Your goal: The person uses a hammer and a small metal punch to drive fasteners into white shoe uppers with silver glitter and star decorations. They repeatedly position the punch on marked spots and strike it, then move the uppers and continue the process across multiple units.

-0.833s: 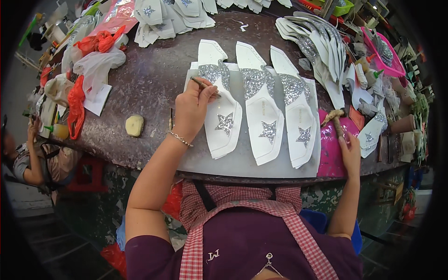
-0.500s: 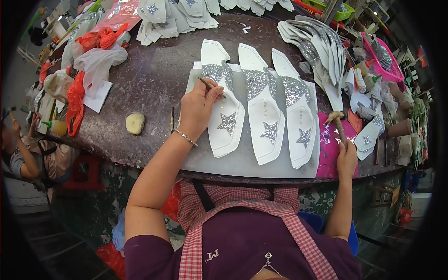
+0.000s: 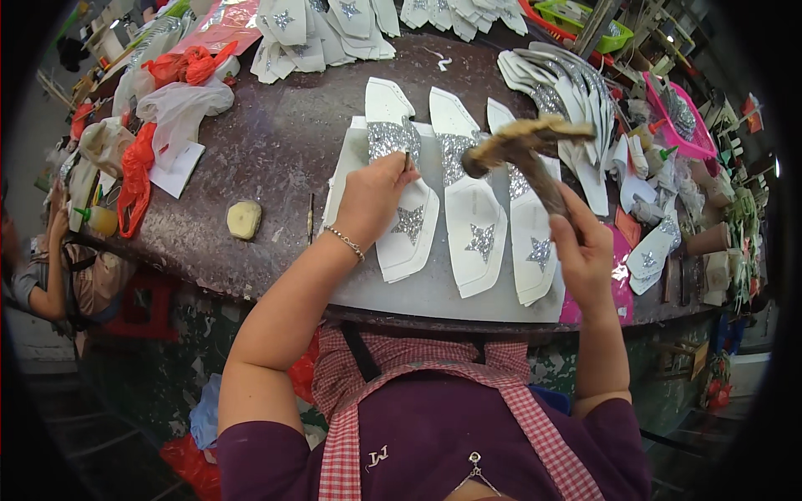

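Note:
Three stacks of white shoe-upper pieces with silver glitter bands and stars lie side by side on a pale board: the left stack [image 3: 424, 209], the middle stack [image 3: 472, 204] and the right stack [image 3: 530, 271]. My left hand [image 3: 372, 200] rests on the left stack, closed round a thin punch-like tool [image 3: 407, 162]; only its top end shows, and its tip is hidden. My right hand [image 3: 586, 259] grips a hammer [image 3: 535, 163] by the handle. The worn hammer head hangs in the air above the middle and right stacks, partly covering the right one.
The pale board [image 3: 351, 288] lies along the table's near edge, beside a pink sheet [image 3: 619, 292]. A yellowish block [image 3: 244, 220] and a thin rod [image 3: 310, 219] sit to the left. More upper pieces [image 3: 576, 92] fan out far right, near a pink basket [image 3: 681, 117]. Another person [image 3: 54, 267] is at far left.
My right hand has lifted the hammer from above the pink sheet, leftward over the stacks. My left hand has tipped the thin tool from slanting to more upright.

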